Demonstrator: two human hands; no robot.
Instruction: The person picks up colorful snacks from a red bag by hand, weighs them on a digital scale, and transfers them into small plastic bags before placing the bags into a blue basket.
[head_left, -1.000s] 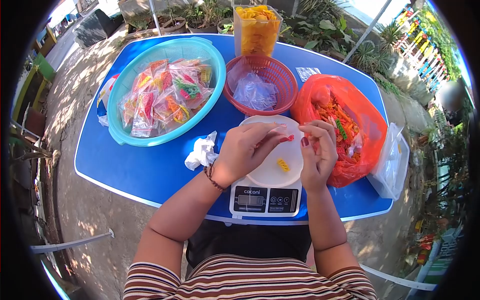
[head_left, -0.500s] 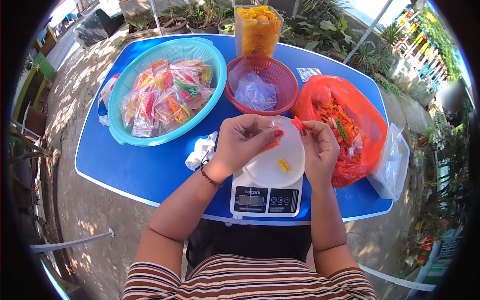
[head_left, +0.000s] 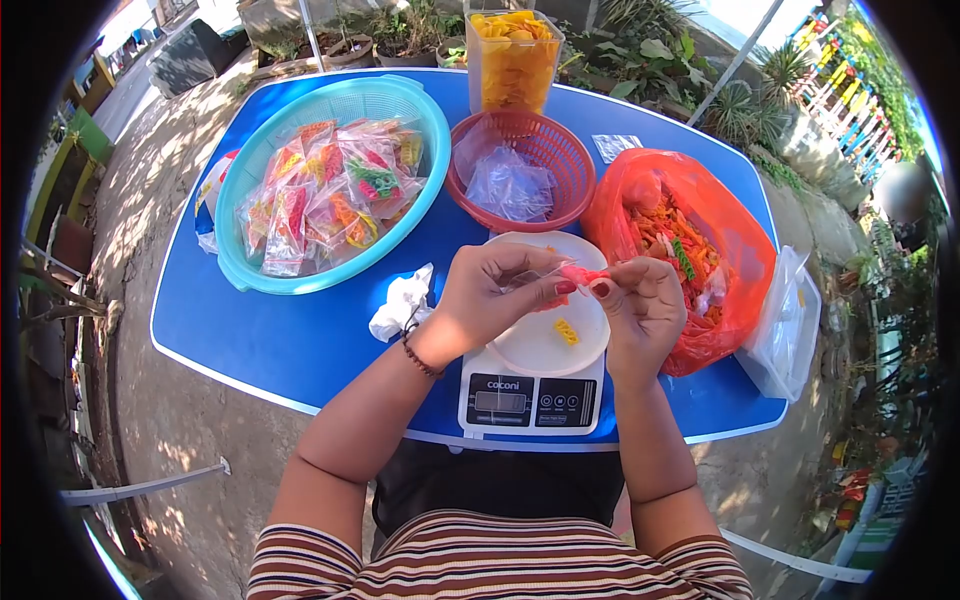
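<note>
Above the kitchen scale (head_left: 530, 380), my left hand (head_left: 500, 300) pinches a small clear plastic bag (head_left: 545, 272) with orange-red pieces in it; the fingers partly cover the bag. My right hand (head_left: 645, 310) has thumb and forefinger closed on a pinkish-red crinkled snack piece (head_left: 584, 275) at the bag's mouth, close to the left fingertips. Whether that piece is fully inside the bag is hard to make out. One yellow crinkled piece (head_left: 567, 331) lies on the scale's round white plate (head_left: 520, 352). The figures on the scale's display cannot be read.
A turquoise basket (head_left: 235, 245) of filled small bags stands at the left. Behind the scale is a red basket (head_left: 578, 165) with clear bags. An orange-red plastic bag (head_left: 745, 235) of coloured pieces, a clear lidded box (head_left: 785, 325), crumpled white tissue (head_left: 403, 302) and a tall yellow-filled container (head_left: 512, 70) surround it.
My right hand has lowered slightly and brought the pinkish-red piece left to the bag's mouth. My left hand stays nearly in place, still pinching the bag.
</note>
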